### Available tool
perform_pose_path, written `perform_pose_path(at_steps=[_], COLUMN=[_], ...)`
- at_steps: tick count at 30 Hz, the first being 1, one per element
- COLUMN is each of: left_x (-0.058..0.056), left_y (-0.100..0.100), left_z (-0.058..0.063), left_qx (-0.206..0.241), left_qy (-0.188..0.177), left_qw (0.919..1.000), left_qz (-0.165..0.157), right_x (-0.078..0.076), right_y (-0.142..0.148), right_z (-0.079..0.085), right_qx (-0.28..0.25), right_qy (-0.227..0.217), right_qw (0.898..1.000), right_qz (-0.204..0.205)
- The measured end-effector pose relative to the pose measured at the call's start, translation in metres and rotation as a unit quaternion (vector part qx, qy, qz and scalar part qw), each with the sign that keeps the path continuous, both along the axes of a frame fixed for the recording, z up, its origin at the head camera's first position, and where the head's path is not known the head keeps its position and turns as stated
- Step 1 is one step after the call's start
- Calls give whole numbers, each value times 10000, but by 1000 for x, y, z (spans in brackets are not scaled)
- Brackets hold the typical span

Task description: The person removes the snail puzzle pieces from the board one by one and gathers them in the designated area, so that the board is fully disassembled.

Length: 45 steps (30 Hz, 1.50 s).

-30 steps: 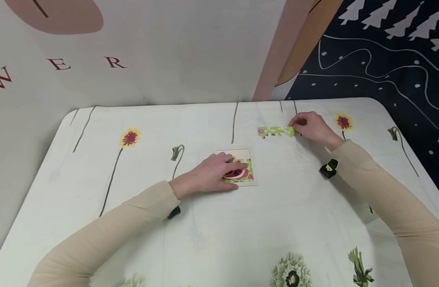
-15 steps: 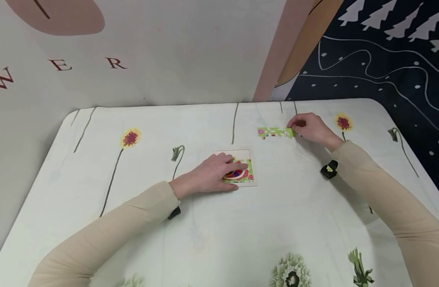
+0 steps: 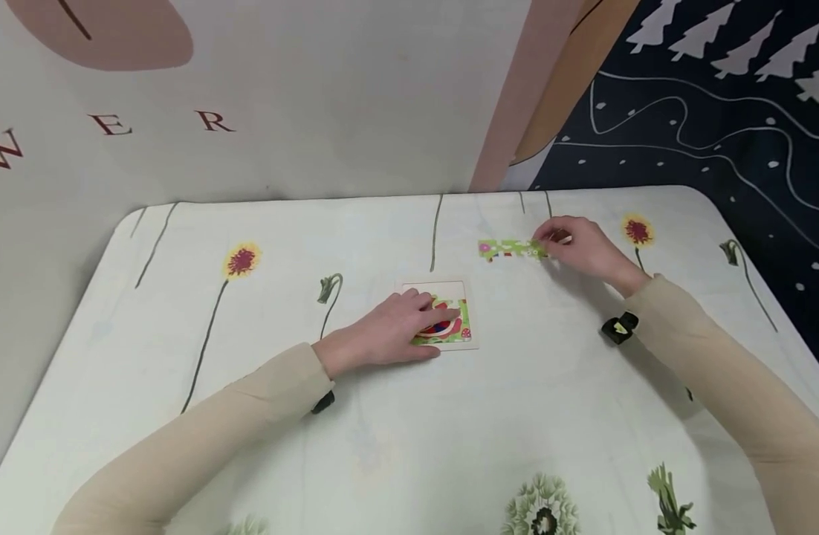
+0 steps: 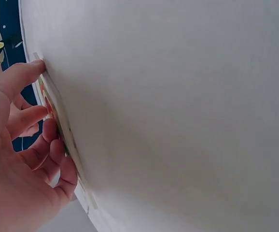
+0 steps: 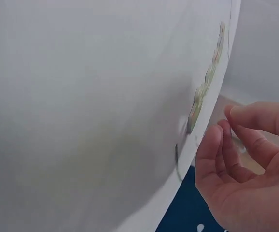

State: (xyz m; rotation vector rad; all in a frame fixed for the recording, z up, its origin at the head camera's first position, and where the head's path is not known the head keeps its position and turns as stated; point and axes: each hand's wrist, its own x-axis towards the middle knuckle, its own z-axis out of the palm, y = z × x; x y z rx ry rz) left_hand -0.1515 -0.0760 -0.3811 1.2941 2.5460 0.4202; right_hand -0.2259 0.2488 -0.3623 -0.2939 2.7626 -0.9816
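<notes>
A small square jigsaw puzzle board (image 3: 443, 290) with a pale frame lies mid-table, its lower part filled by a colourful picture. My left hand (image 3: 392, 328) rests on it with fingers spread. In the left wrist view the thumb touches the near edge of the board (image 4: 72, 137), and the other fingers bend onto its face. A row of loose green jigsaw pieces (image 3: 505, 248) lies farther back to the right. Over this row's right end is my right hand (image 3: 586, 249), fingers loosely bent. In the right wrist view its thumb and fingertips appear apart from the pieces (image 5: 207, 79), holding nothing visible.
A white cloth (image 3: 383, 446) printed with flowers covers the table. Behind the far edge stands a pale wall (image 3: 329, 111) with lettering, and a dark blue patterned hanging (image 3: 684, 134) is at the right. A small black device (image 3: 619, 328) sits below the right wrist.
My right hand has shifted slightly left over the row's right end, where the pieces have closed up. My left hand stays on the board. The head view has tilted slightly.
</notes>
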Motion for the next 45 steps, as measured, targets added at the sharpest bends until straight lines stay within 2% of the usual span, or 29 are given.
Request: perform_pose_path(at_steps=[6, 13, 18, 28, 34, 45], left_x=[4, 5, 2, -7, -11, -11], left_y=[-8, -16, -17, -15, -18, -19], left_z=[4, 3, 2, -1, -1, -3], left_qx=[-3, 424, 602, 556, 679, 873], left_qy=[-16, 112, -28, -431, -639, -630], left_qw=[10000, 9990, 9981, 9970, 9946, 9927], left_qz=[-56, 55, -129, -327, -466, -551], right_x=[11, 21, 28, 32, 35, 41], right_y=[-6, -16, -23, -42, -56, -76], right_z=[-1, -3, -3, -10, -14, -14], right_qx=[-135, -266, -414, -687, -845, -957], right_qy=[176, 336, 295, 314, 81, -135], right_qw=[9991, 9959, 9939, 9850, 9780, 9695], right_qz=[361, 801, 980, 1549, 1907, 2252])
